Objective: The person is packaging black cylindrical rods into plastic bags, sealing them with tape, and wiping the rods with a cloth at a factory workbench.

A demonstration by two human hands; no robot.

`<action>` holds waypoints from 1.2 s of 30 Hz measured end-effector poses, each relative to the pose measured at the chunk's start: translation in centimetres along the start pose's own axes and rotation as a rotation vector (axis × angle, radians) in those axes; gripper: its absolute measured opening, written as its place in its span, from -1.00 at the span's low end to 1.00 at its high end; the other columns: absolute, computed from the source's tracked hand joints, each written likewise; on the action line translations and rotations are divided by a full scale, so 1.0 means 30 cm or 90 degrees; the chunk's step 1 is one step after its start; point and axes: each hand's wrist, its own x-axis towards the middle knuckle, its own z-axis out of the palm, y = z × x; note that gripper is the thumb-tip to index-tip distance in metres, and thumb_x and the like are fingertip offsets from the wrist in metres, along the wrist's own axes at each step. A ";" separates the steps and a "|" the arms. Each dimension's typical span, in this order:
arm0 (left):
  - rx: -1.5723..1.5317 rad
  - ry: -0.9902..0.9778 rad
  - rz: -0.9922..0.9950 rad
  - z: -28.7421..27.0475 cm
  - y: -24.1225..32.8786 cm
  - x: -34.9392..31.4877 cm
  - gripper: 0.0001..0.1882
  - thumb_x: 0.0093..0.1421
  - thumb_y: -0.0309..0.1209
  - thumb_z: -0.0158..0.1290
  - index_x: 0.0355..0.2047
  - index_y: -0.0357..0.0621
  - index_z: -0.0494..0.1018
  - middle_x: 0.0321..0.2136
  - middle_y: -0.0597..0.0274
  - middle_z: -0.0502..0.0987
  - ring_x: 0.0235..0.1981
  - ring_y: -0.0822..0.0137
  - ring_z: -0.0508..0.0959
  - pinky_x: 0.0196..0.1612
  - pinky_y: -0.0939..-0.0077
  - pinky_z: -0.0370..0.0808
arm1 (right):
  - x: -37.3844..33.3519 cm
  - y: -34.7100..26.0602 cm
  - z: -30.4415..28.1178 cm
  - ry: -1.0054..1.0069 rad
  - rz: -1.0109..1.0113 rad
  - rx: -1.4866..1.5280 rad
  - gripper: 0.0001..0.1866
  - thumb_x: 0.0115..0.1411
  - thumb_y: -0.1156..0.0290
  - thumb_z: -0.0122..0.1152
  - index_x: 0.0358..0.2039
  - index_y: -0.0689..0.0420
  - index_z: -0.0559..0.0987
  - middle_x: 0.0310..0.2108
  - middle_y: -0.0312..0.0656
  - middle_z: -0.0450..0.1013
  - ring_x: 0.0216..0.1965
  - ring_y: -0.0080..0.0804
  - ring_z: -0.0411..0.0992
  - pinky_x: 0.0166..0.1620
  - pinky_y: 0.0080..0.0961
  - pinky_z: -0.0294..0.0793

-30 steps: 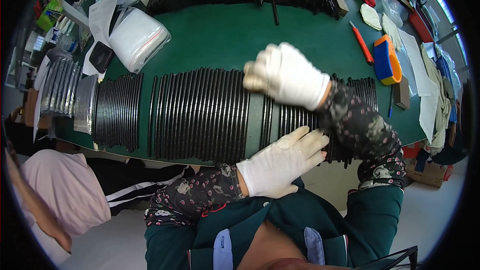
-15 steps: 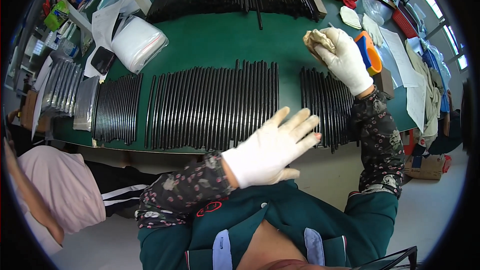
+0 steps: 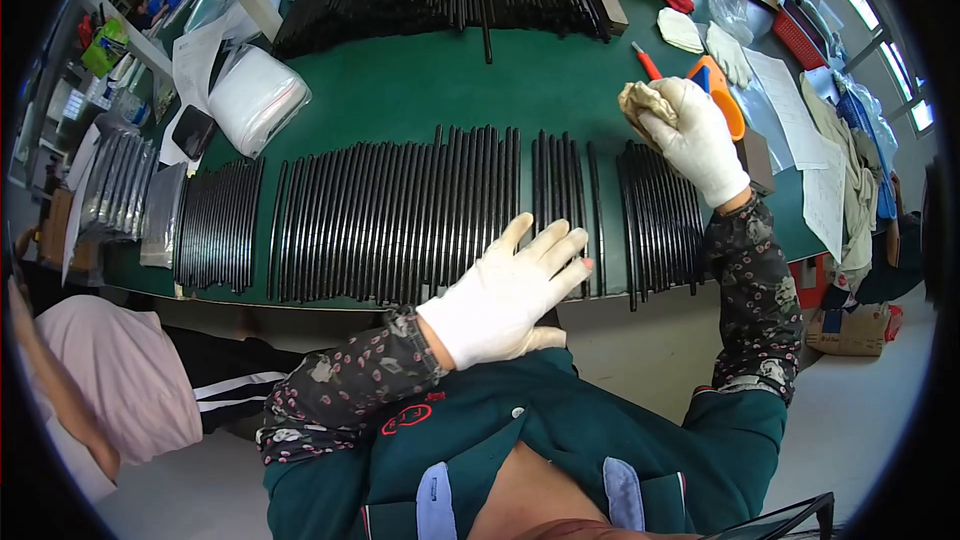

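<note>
While the left hand (image 3: 510, 295) lies spread palm-down at the lower ends of a small rod group (image 3: 558, 175), gripping nothing, the right hand (image 3: 695, 135) clutches a bunched tan cloth (image 3: 645, 105) near the upper end of the right rod batch (image 3: 662, 210). Can't tell whether the left fingers press on the rods or just hover; same for cloth contact.

All of these black rods lie side by side on the green table (image 3: 560, 80), near its front edge: wide row (image 3: 400, 220) at left, then the small group, a lone rod (image 3: 597, 180), a gap, the right batch.

Handling, my judgement: keep the left palm flat and light so loose rods don't roll; watch ends overhanging the edge; hold the cloth with a fold facing the rods, clear of the orange-and-blue holder (image 3: 733, 105).
</note>
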 end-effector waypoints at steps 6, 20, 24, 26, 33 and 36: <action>-0.011 -0.056 0.095 0.045 0.004 0.006 -0.27 -0.06 -0.09 0.23 0.11 -0.05 0.29 0.15 0.08 0.25 0.21 0.07 0.22 0.23 0.07 0.15 | -0.033 -0.217 0.084 -0.132 -0.349 0.163 -0.87 0.06 0.33 0.19 -0.39 0.06 0.52 -0.47 -0.19 0.43 -0.39 -0.23 0.44 -0.37 -0.32 0.46; -0.092 -0.097 0.001 0.082 0.018 -0.017 -0.36 -0.06 -0.19 0.23 0.04 -0.11 0.36 0.11 0.12 0.28 0.22 0.14 0.19 0.26 0.23 0.11 | 0.049 -0.262 0.273 -0.237 -0.553 0.157 -0.98 0.10 0.35 0.12 -0.45 -0.07 0.52 -0.59 -0.31 0.37 -0.56 -0.33 0.37 -0.46 -0.34 0.43; -0.036 -0.111 0.055 0.016 0.001 0.026 -0.37 -0.06 -0.21 0.23 0.04 -0.10 0.36 0.12 0.13 0.28 0.22 0.12 0.20 0.24 0.25 0.13 | 0.218 -0.077 0.345 -0.084 -0.239 -0.029 -0.90 0.08 0.28 0.17 -0.43 0.00 0.53 -0.53 -0.22 0.41 -0.45 -0.22 0.41 -0.39 -0.33 0.44; -0.046 -0.101 0.042 0.026 -0.001 0.012 -0.36 -0.07 -0.20 0.23 0.04 -0.10 0.36 0.12 0.12 0.28 0.22 0.13 0.20 0.23 0.27 0.14 | 0.152 -0.230 0.296 -0.112 -0.380 0.176 -0.86 0.18 0.27 0.09 -0.42 0.03 0.53 -0.53 -0.22 0.41 -0.50 -0.20 0.40 -0.39 -0.34 0.44; -0.023 -0.121 0.056 0.011 0.012 0.033 -0.34 -0.10 -0.19 0.24 0.04 -0.11 0.36 0.08 0.14 0.29 0.20 0.14 0.22 0.24 0.25 0.15 | 0.211 -0.105 0.387 -0.081 -0.256 0.050 -0.84 0.17 0.25 0.10 -0.42 0.06 0.51 -0.56 -0.18 0.39 -0.48 -0.19 0.41 -0.39 -0.27 0.43; -0.046 -0.092 0.054 0.059 0.005 0.003 -0.34 -0.08 -0.20 0.23 0.06 -0.10 0.34 0.08 0.13 0.29 0.20 0.15 0.22 0.23 0.25 0.16 | 0.146 -0.284 0.287 -0.166 -0.355 0.158 -0.87 0.15 0.25 0.09 -0.46 -0.01 0.52 -0.62 -0.22 0.36 -0.49 -0.25 0.42 -0.42 -0.32 0.43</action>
